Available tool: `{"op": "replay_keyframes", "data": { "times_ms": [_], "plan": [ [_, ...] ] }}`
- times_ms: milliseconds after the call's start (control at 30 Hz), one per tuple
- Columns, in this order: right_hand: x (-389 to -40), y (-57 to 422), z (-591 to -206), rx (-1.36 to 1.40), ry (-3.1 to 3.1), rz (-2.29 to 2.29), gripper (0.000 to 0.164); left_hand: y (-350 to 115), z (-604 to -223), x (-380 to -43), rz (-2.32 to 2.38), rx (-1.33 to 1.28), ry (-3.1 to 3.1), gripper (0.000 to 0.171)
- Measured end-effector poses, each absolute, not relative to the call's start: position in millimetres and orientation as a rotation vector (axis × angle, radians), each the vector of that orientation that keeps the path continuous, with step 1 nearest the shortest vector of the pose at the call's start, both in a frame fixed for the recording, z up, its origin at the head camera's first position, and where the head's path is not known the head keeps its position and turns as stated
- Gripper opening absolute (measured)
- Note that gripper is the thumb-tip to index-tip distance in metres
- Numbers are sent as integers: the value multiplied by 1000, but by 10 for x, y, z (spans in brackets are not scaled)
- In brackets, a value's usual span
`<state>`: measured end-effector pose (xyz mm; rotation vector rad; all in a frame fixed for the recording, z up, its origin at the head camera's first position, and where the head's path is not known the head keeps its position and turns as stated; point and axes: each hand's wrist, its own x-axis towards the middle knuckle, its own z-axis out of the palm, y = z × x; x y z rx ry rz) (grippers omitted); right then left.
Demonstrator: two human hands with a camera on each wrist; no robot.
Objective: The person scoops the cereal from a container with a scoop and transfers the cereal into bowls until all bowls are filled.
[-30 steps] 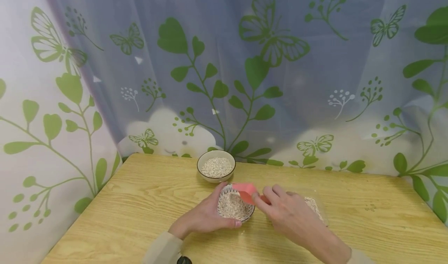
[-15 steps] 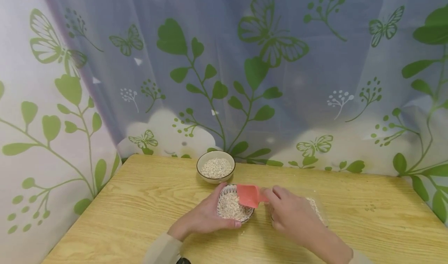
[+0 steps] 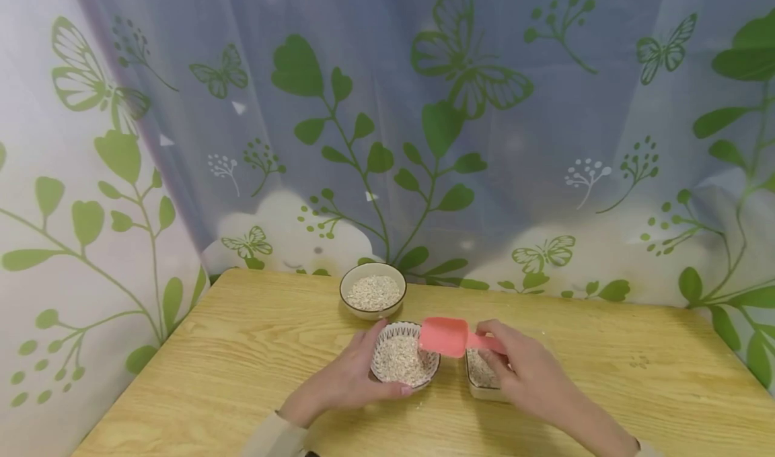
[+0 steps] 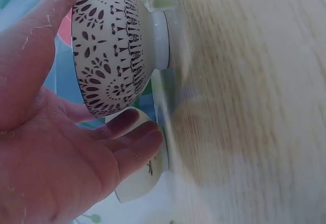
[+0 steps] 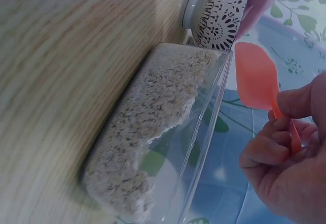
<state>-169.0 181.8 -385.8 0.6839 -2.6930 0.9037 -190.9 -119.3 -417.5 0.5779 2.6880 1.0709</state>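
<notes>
My left hand (image 3: 342, 383) grips a small patterned bowl (image 4: 109, 46) by its rim, thumb on the near side and a finger on the far side. The bowl holds oats (image 3: 401, 361). In my right hand (image 3: 535, 379) is a pink scoop (image 3: 444, 336), its handle pinched between thumb and fingers. The scoop's tip overlaps the bowl's right rim in the head view, and no oats show in its pan. Below the right hand stands a clear rectangular container (image 5: 211, 99) with oats (image 5: 147, 117) heaped unevenly in it. The hand covers much of it in the head view.
A cream bowl (image 3: 373, 313) with a dark rim, also full of oats, stands just behind the patterned bowl. All this is on a wooden table (image 3: 272, 322). A curtain (image 3: 387, 141) printed with leaves and butterflies hangs along its back edge.
The scoop has turned from tipped over the patterned bowl to lying flatter, and moved right toward the clear container with my right hand. My left hand stays on the bowl, shifted slightly left.
</notes>
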Motion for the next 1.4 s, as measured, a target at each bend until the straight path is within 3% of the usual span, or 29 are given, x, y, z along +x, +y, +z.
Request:
{"op": "replay_keyframes", "data": {
  "times_ms": [300, 733, 1067, 1400],
  "plan": [
    [-1639, 2096, -3797, 554, -2795, 1217, 18, -1200, -4092, -1834, 1034, 639, 2784, 117],
    [-1541, 2513, -3786, 416, -2880, 1092, 18, -1110, -3932, -1804, 1026, 675, 2887, 113],
    [-1622, 2642, -3826, 671, -2970, 991, 21, -841, -3887, -1858, 1174, 780, 2790, 108],
    [-1691, 2795, -3784, 665, -3077, 700, 27, -313, -3873, -1797, 1121, 803, 2680, 108]
  ]
}}
